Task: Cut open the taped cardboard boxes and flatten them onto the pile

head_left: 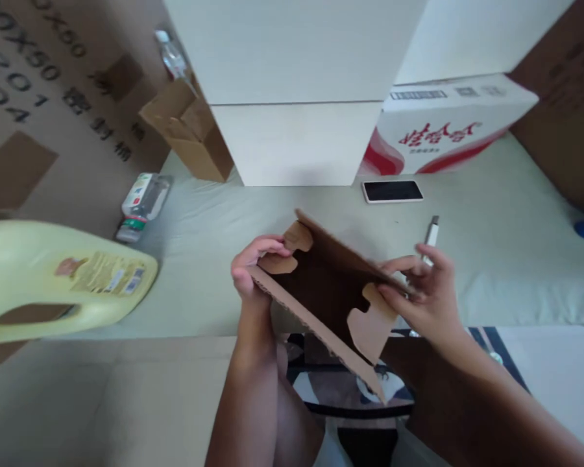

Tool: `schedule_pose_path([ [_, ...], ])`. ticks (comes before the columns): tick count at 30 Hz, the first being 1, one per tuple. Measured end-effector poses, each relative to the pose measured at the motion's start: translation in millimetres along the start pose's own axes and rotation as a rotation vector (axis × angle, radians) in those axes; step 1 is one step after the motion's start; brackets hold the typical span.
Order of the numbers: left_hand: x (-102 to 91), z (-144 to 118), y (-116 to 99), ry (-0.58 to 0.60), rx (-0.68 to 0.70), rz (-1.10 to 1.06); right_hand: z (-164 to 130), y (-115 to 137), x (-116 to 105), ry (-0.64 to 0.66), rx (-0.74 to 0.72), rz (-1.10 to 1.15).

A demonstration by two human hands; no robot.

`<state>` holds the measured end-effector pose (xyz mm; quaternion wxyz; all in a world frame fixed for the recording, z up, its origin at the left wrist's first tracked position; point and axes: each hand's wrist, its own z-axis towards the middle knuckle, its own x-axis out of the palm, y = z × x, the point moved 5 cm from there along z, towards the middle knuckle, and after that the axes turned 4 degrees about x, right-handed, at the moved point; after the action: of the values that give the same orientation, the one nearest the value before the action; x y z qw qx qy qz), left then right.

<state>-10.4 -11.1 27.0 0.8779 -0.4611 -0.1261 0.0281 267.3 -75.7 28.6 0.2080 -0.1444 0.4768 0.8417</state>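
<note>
A small open cardboard box (327, 275) is tilted between my two hands, its dark inside facing up toward me. My left hand (257, 263) grips its left end, the fingers by two folded-in rounded flaps. At the opposite end, my right hand (425, 288) pinches the box wall near a notched flap (372, 324), thumb on the inner side. A slim white tool with a grey tip, like a utility knife (433, 232), sticks out beyond the right fingers. Whether those fingers also hold it, I cannot tell.
A phone (392, 191) lies on the pale green cloth (199, 220) below a white printed carton (438, 126). To the left are a big yellow jug (102, 279), a clear bottle (143, 201) on its side and another cardboard box (194, 136). White boxes (296, 143) stand ahead.
</note>
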Motion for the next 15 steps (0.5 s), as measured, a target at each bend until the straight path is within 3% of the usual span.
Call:
schedule_pose_path([
  [4,7.7,10,13,0.010,0.089,0.165,-7,1,5,0.104,-0.118,0.227],
  [7,22.2,17,12,0.227,0.138,0.285,-11,-6,3,0.187,-0.084,0.407],
  [8,28.9,18,14,0.350,0.089,0.352,-12,-11,2,0.183,-0.037,0.461],
  [10,33.8,20,15,0.445,-0.013,0.415,-14,-26,-1,0.107,0.102,0.532],
  [12,28.4,24,18,0.373,-0.115,0.398,-17,-44,-1,0.016,0.301,0.540],
  [15,5.6,28,27,0.122,-0.240,0.287,-24,-68,4,0.017,0.661,0.492],
])
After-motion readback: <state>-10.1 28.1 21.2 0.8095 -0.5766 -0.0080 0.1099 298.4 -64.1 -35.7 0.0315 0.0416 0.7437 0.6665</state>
